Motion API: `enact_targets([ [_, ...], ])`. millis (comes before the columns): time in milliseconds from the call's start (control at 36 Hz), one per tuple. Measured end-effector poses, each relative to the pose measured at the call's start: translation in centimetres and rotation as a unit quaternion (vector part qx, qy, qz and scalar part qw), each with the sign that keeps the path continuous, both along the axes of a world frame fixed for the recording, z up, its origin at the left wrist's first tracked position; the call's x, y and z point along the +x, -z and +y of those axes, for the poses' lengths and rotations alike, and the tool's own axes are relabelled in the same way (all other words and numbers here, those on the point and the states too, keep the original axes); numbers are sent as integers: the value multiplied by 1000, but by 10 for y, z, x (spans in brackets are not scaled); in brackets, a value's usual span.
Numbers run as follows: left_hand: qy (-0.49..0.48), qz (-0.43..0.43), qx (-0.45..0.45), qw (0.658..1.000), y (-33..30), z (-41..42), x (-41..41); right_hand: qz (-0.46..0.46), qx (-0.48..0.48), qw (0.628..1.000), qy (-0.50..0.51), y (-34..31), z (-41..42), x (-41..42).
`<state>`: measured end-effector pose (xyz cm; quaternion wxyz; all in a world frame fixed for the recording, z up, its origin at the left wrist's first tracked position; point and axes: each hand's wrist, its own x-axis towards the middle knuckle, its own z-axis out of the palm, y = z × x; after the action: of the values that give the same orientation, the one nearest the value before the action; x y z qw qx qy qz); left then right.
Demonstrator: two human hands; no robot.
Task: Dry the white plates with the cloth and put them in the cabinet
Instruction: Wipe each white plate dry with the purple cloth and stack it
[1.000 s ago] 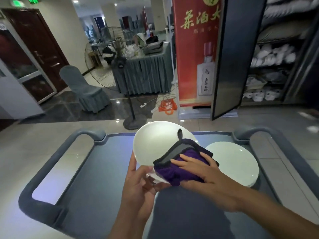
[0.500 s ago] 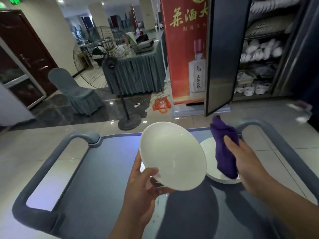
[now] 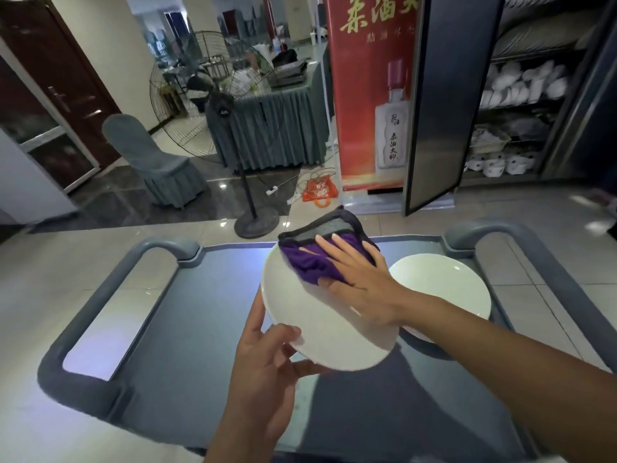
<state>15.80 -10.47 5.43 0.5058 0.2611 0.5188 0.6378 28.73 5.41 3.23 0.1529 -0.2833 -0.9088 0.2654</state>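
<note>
Left hand (image 3: 267, 372) pinches the near rim of a white plate (image 3: 329, 325), thumb on its face and fingers behind, holding it tilted above the grey cart (image 3: 187, 332). Right hand (image 3: 359, 282) lies flat with fingers straight, pressing the purple cloth (image 3: 317, 262) against the plate's far edge. Second plate (image 3: 444, 289) rests on the cart, just right of the held plate; open cabinet (image 3: 514, 105) stands beyond the cart.
</note>
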Motion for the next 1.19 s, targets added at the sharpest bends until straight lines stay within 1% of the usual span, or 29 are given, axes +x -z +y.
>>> enact_targets([
  [111, -54, -5, -8, 999, 3, 0, -2, -8, -65, 998, 22, 7, -3, 14],
  [278, -93, -11, -15, 995, 9, 8, 1, 49, -128, 988, 77, 27, -29, 26],
  [333, -105, -14, -13, 994, 9, 11, 1, 69, -162, 979, 99, 32, -42, 27],
  [417, -112, -5, -12, 994, 9, 15, 3, 126, -223, 956, 145, 41, -63, 27],
  [472, -111, 4, -13, 994, 9, 17, 3, 148, -255, 944, 148, 46, -76, 26],
  [556, -111, 13, -20, 994, 11, 21, 3, 177, -282, 935, 121, 42, -90, 31],
  [611, -113, 14, -30, 993, 15, 24, 3, 186, -346, 915, 90, 33, -89, 43],
  [667, -107, 8, -40, 993, 20, 26, 3, 186, -425, 883, 63, 25, -84, 60],
  [750, -97, -9, -51, 994, 23, 29, -1, 178, -517, 831, 99, 16, -67, 87],
  [806, -88, -16, -49, 995, 21, 30, -5, 177, -552, 804, 131, 8, -58, 103],
  [833, -83, -19, -46, 995, 20, 31, -7, 176, -560, 796, 146, 3, -54, 110],
  [861, -78, -22, -42, 996, 19, 31, -10, 167, -560, 795, 164, -3, -52, 114],
  [917, -63, -30, -30, 997, 16, 33, -15, 130, -540, 806, 205, -15, -47, 119],
  [1000, -27, -41, -26, 998, 15, 38, -23, 78, -467, 837, 276, -30, -44, 115],
  [1056, 0, -50, -27, 998, 16, 41, -28, 68, -383, 871, 301, -37, -44, 104],
  [1139, 35, -59, -34, 997, 15, 43, -33, 82, -190, 931, 301, -44, -46, 77],
  [1167, 43, -59, -35, 997, 16, 44, -35, 98, -136, 942, 292, -45, -47, 65],
  [1194, 51, -60, -35, 996, 17, 45, -37, 111, -102, 951, 272, -46, -50, 52],
])
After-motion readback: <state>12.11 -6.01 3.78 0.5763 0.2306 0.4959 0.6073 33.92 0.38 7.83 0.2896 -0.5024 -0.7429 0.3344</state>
